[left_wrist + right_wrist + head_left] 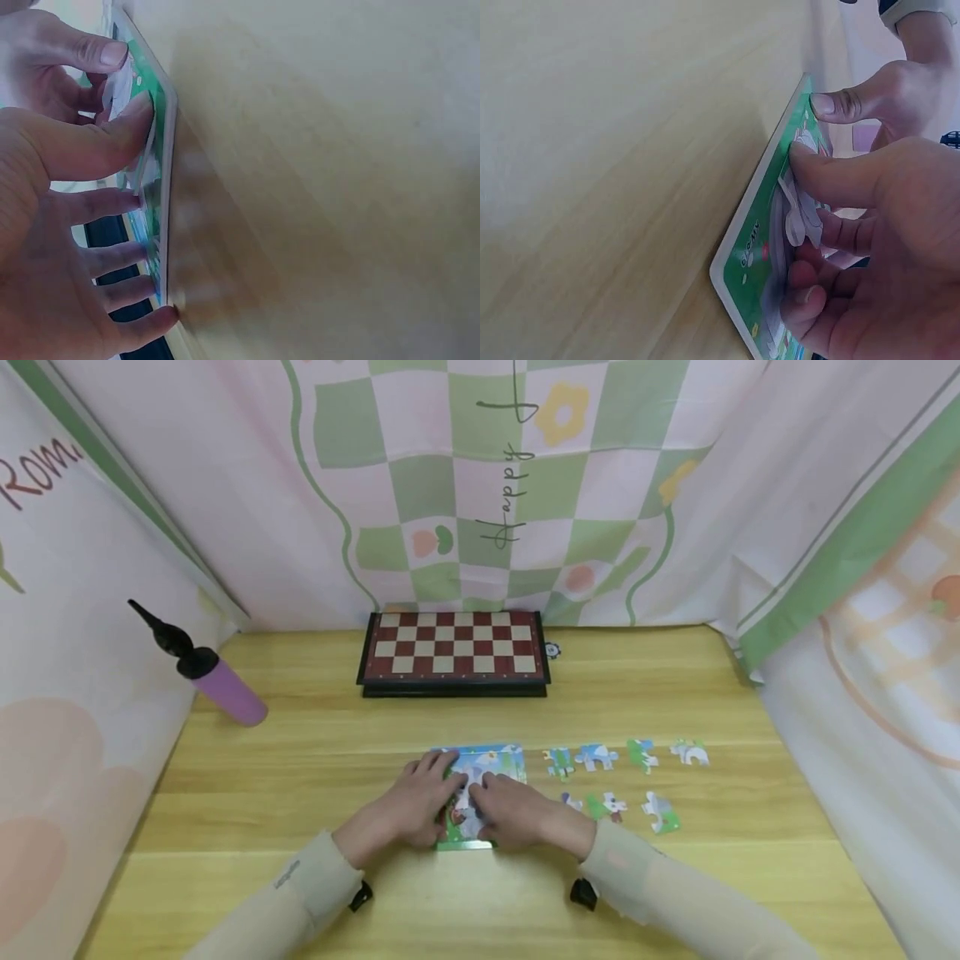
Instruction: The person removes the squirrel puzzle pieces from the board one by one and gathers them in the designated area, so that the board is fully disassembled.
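A jigsaw puzzle board [517, 764] with a blue and green animal picture lies flat on the table between both hands. My left hand [416, 802] steadies its left side, fingers spread along the edge and thumb on the green border in the left wrist view. At the board's lower right part, my right hand [521, 814] pinches a grey-white puzzle piece [804, 214], which stands tilted over the board in the right wrist view. Its other fingers are curled close above the board. The hands hide much of the picture.
Several loose puzzle pieces [596, 757] lie in two rows right of the board, partly behind the right wrist. A folded chessboard [453, 647] sits at the back, and a purple hand pump [228, 693] with a black nozzle stands at the left. Printed curtains surround the table.
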`<state>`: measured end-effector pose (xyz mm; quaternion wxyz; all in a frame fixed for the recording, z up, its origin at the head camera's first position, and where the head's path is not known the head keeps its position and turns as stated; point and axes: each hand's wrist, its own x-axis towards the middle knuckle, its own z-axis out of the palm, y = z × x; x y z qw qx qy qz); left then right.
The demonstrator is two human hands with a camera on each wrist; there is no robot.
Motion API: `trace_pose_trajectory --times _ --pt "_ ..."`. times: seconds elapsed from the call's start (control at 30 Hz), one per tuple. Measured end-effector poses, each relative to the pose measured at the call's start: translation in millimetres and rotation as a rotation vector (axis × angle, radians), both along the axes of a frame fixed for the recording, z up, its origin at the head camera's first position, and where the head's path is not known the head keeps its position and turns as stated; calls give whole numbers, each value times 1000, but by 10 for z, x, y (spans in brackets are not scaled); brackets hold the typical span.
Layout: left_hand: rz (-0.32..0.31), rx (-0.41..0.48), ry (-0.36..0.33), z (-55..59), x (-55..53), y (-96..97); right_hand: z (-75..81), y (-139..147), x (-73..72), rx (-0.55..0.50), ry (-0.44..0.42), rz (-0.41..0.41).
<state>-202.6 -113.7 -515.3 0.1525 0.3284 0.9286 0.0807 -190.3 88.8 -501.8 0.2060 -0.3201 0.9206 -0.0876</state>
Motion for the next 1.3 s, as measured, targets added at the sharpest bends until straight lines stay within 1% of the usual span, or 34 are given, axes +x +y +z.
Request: trace_pose_trajectory --times 0.13,0.27,0.4,0.53,0.67,0.87,0.97,1.07,1.17,1.3 --pt "-3 -4 29 12 -45 15 6 -5 0 -17 -36 -22" --pt "-5 -14 26 34 -70 28 11 -10 0 -32 -70 -15" --pt "-2 -13 17 27 -79 30 -1 -17 7 -30 -51 35" --pt "3 -14 26 3 -90 26 -21 -17 15 -29 -21 70" --pt "7 -21 24 7 -98 29 -14 -3 6 -60 -20 68" --pt "9 -15 21 5 -87 28 48 55 -3 -136 -66 39" --pt "6 -7 12 -3 -81 34 86 167 3 -193 -67 7" --pt "5 -5 0 -4 -80 42 149 373 9 -251 -35 -21" --pt "6 -9 -1 -9 -82 40 235 652 9 -269 35 -42" --pt "4 -13 10 -6 -82 35 318 1061 19 -260 137 -78"
